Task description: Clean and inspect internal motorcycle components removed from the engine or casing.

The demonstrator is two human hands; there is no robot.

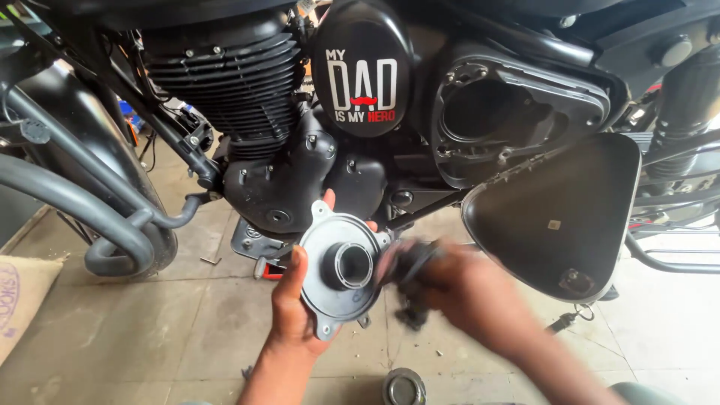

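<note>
Flanking the round plate: motorcycle engine, open side cover.

We see both our forearms bare from the lower edge of the view up to the wrists, with no sleeve, glove, watch or band on either. Our left hand shows clearly, its thumb and fingers uncovered and no ring visible, while our right hand is smeared by motion blur, so its fingers cannot be told apart. At the bottom right corner a small curved patch of grey-green cloth shows, possibly our trouser leg, though we cannot tell for sure.
</note>
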